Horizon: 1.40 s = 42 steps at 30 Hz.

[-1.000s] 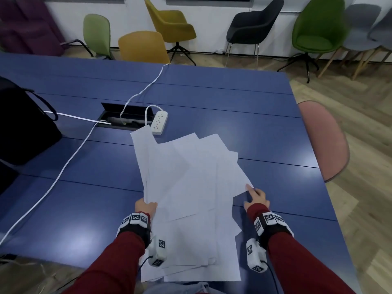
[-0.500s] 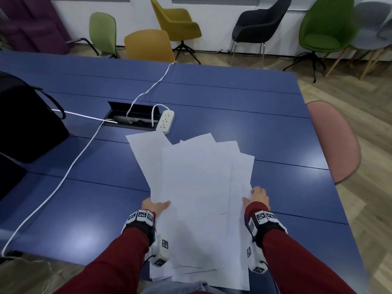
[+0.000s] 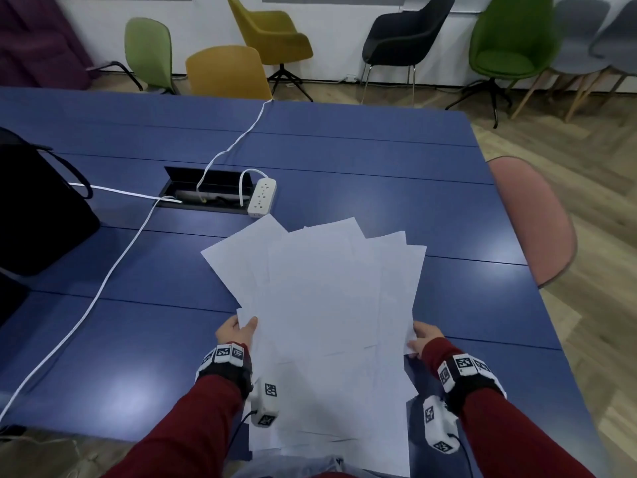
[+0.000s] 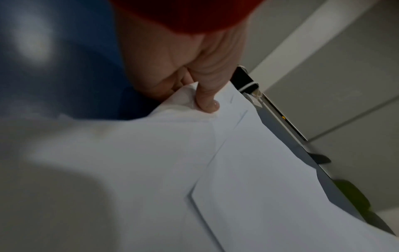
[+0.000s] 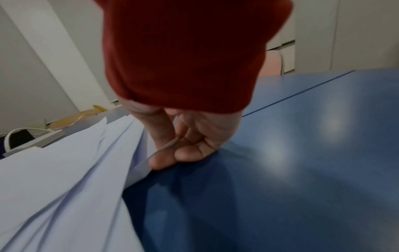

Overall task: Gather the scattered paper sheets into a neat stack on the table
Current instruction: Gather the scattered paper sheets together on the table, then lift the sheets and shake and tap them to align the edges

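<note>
Several white paper sheets form a loose, fanned pile on the blue table, its near end hanging past the table's front edge. My left hand pinches the pile's left edge; in the left wrist view the thumb presses on top of the paper sheets with the fingers underneath. My right hand grips the right edge. The right wrist view shows its fingers curled under the paper sheets and the thumb above, lifting that edge off the table.
A white power strip lies just beyond the pile beside an open cable box. A white cable runs across the left of the table. A black bag stands at far left. A pink chair is at the right edge.
The fanned sheets have been pushed together into a narrower pile. My right hand went from pressing a fingertip on a corner to gripping the right edge; my left hand kept hold of the left edge.
</note>
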### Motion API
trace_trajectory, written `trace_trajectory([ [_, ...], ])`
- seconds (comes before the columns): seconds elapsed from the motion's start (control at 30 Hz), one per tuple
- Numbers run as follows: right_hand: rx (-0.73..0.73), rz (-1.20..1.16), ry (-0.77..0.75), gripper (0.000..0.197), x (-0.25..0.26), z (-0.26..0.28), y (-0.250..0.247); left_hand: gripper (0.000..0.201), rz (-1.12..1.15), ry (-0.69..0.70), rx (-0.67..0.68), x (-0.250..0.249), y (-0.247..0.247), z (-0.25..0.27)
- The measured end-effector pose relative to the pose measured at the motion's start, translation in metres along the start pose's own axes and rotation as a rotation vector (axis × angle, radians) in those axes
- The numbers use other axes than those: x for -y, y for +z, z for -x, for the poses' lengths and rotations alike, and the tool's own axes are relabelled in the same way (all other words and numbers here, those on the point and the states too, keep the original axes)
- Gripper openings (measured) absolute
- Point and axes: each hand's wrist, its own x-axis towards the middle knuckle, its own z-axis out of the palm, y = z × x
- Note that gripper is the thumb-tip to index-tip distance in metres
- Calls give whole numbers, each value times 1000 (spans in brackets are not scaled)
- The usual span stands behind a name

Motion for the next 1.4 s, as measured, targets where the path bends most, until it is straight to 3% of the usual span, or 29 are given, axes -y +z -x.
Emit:
trace_trajectory([
  [0.13,-4,-198,181,28,14,-5,12,18,-112,116,107,-3,12,-3],
  [0.2,-32,-509,227,27,22,3,10,18,-139,136,154,0,19,-8],
  [0.3,-34,-853,173,47,10,-1,6,8,-136,131,163,-5,19,-6],
  [0.33,-6,-876,179,59,11,-1,6,20,-129,140,130,-4,17,-10],
  [0.4,8,-762,181,83,4,-6,9,34,-122,164,85,-1,14,-18],
  [0.43,-9,-656,154,81,4,-2,11,37,-118,173,90,0,14,-20],
  [0.5,-94,-446,55,57,1,1,20,37,-118,195,119,-1,20,-22],
  [0.6,-145,-225,54,57,-2,6,30,27,-168,229,211,-10,33,-20],
  [0.7,-166,-201,99,52,-2,8,22,26,-240,230,299,-26,41,-22],
  [0.87,-89,-144,187,61,-11,13,5,28,-277,209,261,-38,30,-16],
  [1.0,53,-80,138,69,-7,18,22,38,-314,120,414,-21,41,5],
  [1.1,-39,-103,165,81,2,20,34,44,-357,73,504,-23,54,21],
  [1.27,-172,-182,122,74,-2,20,32,43,-249,42,518,-28,53,23],
  [1.33,-204,-265,83,63,-6,20,23,43,-198,37,518,-29,48,20],
  [1.4,-182,-357,43,54,-6,22,12,54,-143,11,542,-32,43,18],
])
